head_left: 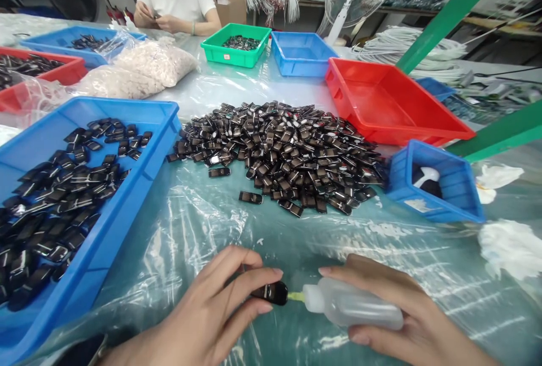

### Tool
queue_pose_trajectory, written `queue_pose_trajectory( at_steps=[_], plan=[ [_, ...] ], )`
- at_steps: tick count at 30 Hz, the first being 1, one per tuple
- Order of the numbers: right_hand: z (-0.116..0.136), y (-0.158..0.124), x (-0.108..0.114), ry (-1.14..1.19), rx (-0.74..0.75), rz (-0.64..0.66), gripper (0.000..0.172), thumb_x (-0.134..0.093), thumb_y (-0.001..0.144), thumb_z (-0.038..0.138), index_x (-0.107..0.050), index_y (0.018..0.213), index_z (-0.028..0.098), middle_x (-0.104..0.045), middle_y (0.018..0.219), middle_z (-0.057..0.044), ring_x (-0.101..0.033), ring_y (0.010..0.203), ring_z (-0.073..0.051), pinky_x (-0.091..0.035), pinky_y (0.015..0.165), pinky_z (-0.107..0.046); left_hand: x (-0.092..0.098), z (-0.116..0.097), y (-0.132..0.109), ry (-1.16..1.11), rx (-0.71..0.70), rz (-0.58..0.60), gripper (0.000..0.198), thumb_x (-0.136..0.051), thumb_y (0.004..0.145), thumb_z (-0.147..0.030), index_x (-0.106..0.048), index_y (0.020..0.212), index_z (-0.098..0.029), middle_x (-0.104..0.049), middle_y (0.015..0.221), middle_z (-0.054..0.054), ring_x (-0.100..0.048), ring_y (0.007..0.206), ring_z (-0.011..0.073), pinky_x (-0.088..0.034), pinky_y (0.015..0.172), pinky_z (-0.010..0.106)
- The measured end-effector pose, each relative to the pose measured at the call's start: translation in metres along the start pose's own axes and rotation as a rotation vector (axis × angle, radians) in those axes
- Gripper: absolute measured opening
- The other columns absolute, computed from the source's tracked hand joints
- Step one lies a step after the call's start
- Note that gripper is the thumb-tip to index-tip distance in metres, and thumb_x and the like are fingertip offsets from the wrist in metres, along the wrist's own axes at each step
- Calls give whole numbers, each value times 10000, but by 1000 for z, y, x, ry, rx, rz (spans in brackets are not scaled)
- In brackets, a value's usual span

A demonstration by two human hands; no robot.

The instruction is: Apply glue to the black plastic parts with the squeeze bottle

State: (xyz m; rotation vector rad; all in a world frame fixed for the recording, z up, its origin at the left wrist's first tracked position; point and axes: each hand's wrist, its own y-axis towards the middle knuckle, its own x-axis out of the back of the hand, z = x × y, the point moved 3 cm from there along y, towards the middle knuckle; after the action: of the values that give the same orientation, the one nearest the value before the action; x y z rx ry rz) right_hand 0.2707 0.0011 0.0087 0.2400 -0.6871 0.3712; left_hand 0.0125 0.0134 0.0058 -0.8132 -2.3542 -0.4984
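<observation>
Between the thumb and fingers of my left hand (228, 298) is a small black plastic casing (277, 293), its rounded end pointing right. My right hand (389, 304) grips a translucent squeeze bottle (359, 305) lying on its side, with a white cap and a thin yellow-green nozzle (295, 296). The nozzle tip meets the casing's rounded end, or comes very close to it; I cannot tell which. Beyond my hands spreads a large heap of similar dark casings (292, 151). Two loose ones, such as this casing (250, 197), lie at its near edge.
A blue tray (139, 202) of black casings stands at the left. Behind the heap are a green tray (235, 60), a blue tray (302, 55) and a red tray (393, 100). A small blue bin (440, 185) and crumpled tissue (512, 250) sit right. A person (175, 1) works opposite.
</observation>
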Motion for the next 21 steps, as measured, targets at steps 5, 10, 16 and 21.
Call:
queue_pose_trajectory(
  at_steps=[5,10,16,21],
  plan=[
    [-1,1,-2,-11,13,16,498,-782,764,386,-636,1232,470,-748,939,33,-724,816,-186,-589,658,-220,-5,2,-2,-62,17,-36,298,-355,1053,-292,-526,1293,-245,-535,1127,55,-585,1039,161,-500,855,197],
    [-15,-8,0,-170,31,-57,503,-743,760,506,-618,1244,463,-756,1034,21,-716,950,-259,-605,799,-371,-7,5,-3,-79,55,-120,293,-379,1045,-285,-546,1286,-280,-563,1136,62,-594,1037,198,-517,841,255],
    [-24,-1,14,-166,-55,-296,325,-672,831,398,-642,1155,406,-761,1036,3,-744,869,-212,-620,688,-284,0,20,-1,-209,408,-321,263,-397,1029,-363,-551,1243,-372,-561,1207,18,-555,1167,222,-514,875,283],
    [-36,11,9,32,-187,-483,232,-624,873,400,-577,1072,289,-713,1193,-80,-673,1107,-234,-553,914,-364,1,27,2,-322,500,-387,265,-390,1017,-439,-568,1205,-381,-567,1258,-16,-499,1234,230,-428,1008,367]
  ],
)
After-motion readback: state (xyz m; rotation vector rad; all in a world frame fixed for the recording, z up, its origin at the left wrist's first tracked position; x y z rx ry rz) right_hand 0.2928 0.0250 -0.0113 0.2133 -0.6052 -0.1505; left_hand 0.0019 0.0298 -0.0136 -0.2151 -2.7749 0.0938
